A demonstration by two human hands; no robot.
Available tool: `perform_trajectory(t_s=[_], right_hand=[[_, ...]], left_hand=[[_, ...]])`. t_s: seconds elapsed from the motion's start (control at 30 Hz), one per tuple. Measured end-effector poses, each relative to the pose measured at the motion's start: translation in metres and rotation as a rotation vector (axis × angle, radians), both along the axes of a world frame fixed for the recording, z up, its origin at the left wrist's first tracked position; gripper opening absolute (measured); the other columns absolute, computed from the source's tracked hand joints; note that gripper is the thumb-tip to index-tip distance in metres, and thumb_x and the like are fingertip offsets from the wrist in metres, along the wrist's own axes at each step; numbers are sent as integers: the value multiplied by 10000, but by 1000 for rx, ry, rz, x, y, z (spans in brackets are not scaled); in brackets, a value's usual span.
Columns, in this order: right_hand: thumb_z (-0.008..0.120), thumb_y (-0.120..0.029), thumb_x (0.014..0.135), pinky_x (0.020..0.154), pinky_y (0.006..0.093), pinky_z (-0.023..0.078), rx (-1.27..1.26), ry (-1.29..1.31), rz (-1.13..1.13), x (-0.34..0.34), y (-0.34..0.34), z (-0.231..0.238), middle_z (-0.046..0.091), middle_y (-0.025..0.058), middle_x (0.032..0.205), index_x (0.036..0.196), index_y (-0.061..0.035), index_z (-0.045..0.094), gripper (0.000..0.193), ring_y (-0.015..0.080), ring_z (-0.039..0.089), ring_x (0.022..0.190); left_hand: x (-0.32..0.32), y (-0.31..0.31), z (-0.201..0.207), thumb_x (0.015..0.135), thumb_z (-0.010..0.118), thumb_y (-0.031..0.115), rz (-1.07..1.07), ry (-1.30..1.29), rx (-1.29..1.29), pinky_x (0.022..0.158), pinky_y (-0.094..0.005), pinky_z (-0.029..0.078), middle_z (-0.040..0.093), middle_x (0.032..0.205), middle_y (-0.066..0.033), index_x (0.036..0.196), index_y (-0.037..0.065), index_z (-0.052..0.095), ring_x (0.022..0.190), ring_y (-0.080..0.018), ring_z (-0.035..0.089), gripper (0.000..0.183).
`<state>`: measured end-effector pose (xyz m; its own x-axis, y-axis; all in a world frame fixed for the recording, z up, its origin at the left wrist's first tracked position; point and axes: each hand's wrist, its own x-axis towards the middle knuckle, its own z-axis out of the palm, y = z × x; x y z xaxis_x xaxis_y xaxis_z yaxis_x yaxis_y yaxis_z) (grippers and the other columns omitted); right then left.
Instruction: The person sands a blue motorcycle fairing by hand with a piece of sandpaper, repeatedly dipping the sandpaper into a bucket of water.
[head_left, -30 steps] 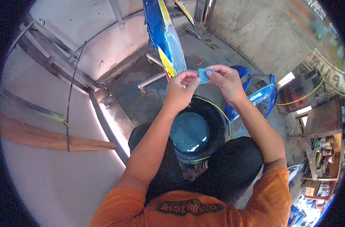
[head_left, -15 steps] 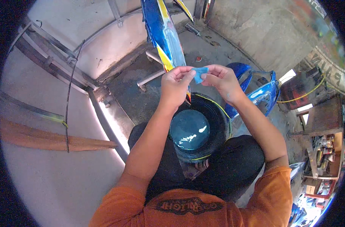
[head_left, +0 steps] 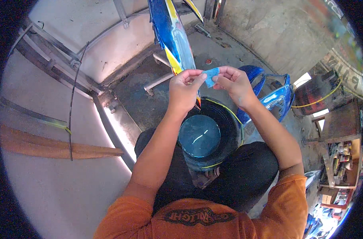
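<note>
A black bucket (head_left: 223,119) sits between the person's knees, holding a round pool of blue-tinted liquid (head_left: 199,136) with a bright glint on its surface; a yellow line runs along the bucket's rim. Above the bucket, both hands meet: the left hand (head_left: 184,89) and right hand (head_left: 234,83) each pinch an edge of a small blue sheet (head_left: 210,76) between thumb and fingertips, held taut over the bucket's far side. Just beyond the hands a blue-and-yellow painted panel (head_left: 171,32) stands upright. To the right of the bucket lies a glossy blue fairing (head_left: 275,99), partly hidden behind the right forearm. A metal frame (head_left: 106,119) lines the floor at left.
</note>
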<state>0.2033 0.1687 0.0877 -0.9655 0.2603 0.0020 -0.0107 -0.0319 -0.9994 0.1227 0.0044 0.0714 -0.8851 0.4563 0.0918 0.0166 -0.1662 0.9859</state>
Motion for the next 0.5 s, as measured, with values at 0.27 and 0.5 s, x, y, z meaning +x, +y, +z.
perform_trajectory(t_s=[0.27,0.5], right_hand=[[693,7,871,796,270,548,65,53,20,0,-1,-2,667,46,1022,1168,6,603,311,115,641,902],[679,-13,888,792,273,549,75,62,33,1,-2,2,663,46,1037,1185,7,599,309,114,636,905]], left_hand=[[0,-1,0,863,751,150,-12,-56,16,704,-231,473,694,873,-38,1017,-7,687,769,-76,603,229],[0,-3,4,884,729,179,-103,-225,88,785,-247,477,707,924,-63,1062,-3,661,848,-103,628,264]])
